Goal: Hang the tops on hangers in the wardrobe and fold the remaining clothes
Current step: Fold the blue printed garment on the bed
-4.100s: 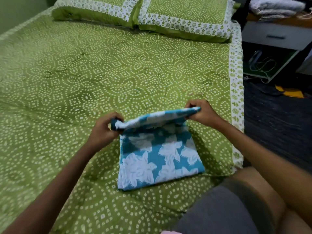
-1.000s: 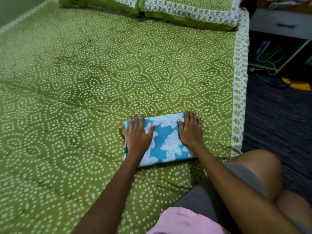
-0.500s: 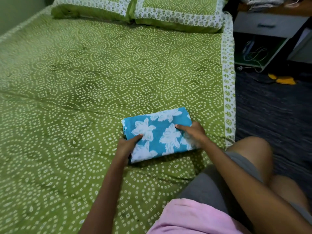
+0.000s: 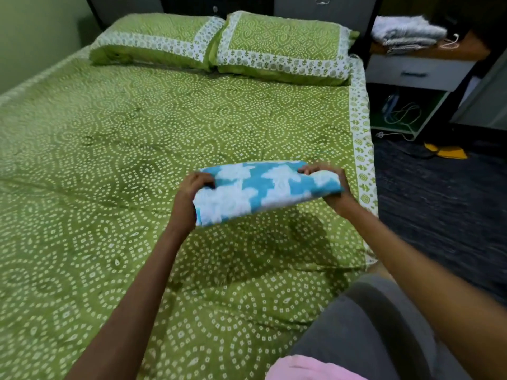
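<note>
Left hand [image 4: 192,187] and right hand [image 4: 327,179] each grip 1 end of the folded cloth [image 4: 263,190], held level above the bed [image 4: 109,138], apparently so the folds keep.

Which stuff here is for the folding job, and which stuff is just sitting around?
For the job:
- folded blue flowery cloth, lifted off the bed
- left hand and right hand, gripping its two ends

Just sitting around:
- green bedsheet
- two pillows
- bedside table with pale folded cloths on top
- cables underneath
</note>
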Demonstrator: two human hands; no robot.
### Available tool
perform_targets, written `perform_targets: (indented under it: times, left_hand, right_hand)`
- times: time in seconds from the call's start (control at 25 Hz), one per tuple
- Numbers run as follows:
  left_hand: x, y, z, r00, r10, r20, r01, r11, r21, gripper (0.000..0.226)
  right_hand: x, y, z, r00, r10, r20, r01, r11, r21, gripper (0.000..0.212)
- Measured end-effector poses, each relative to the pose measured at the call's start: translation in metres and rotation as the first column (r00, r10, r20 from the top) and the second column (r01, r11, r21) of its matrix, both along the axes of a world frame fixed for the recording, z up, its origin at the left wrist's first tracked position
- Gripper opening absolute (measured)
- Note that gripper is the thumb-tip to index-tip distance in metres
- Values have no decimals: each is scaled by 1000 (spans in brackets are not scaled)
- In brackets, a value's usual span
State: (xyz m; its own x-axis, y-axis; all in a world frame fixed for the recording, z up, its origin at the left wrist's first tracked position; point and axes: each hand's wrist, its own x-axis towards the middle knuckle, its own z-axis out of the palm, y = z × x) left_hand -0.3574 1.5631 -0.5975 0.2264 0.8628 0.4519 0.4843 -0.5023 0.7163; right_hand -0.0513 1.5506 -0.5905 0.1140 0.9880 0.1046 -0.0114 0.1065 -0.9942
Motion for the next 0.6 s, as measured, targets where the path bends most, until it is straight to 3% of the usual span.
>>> perform_targets:
  times: [0.04, 0.08, 0.12, 0.16, 0.2, 0.24, 0.32, 0.4, 0.44, 0.48, 0.56, 0.6]
  left_hand:
    - [-8, -2, -22, 976, -15, -218, 33, 996, 78, 17]
    - [-18, -9, -51, 909, -33, -416, 88, 990, 114, 22]
    - [-28, -17, -75, 830, -73, -553, 131, 989, 66, 31]
    - [-37, -29, -87, 778, -122, -617, 131, 991, -30, 44]
    - [-45, -34, -94, 764, -139, -631, 111, 990, -84, 55]
    - [-46, -34, -90, 772, -114, -625, 70, 993, -95, 57]
    - [-24, -28, -61, 812, 34, -583, -68, 997, -36, 46]
    - [19, -33, -38, 897, 165, -411, -211, 975, -69, 36]
    - [45, -41, -34, 933, 169, -319, -226, 962, -152, 37]
    - [67, -50, -39, 943, 143, -300, -218, 947, -235, 45]
    - [91, -61, -71, 879, 51, -474, -194, 946, -259, 64]
    - [91, -58, -89, 807, 50, -588, -217, 952, -218, 69]
  right_hand:
    - [6, -10, -18, 962, 7, 273, -23, 998, 55, 21]
    - [13, -22, -34, 789, 92, 608, -130, 991, 19, 30]
    - [24, -35, -57, 494, 274, 825, -245, 954, -170, 43]
    - [35, -45, -73, 218, 414, 884, -295, 891, -345, 55]
    - [47, -47, -81, 120, 493, 862, -298, 846, -443, 62]
    - [49, -44, -74, 177, 511, 841, -275, 846, -457, 61]
    - [35, -27, -45, 415, 325, 850, -112, 945, -306, 47]
    - [-3, -19, -20, 597, 121, 793, 27, 985, -170, 40]
    - [-28, -23, -18, 667, 146, 730, -14, 983, -184, 41]
    - [-54, -32, -23, 662, 241, 710, -107, 968, -229, 43]
    - [-91, -47, -59, 407, 447, 797, -230, 894, -384, 51]
    - [-93, -44, -80, 289, 452, 844, -194, 891, -411, 57]
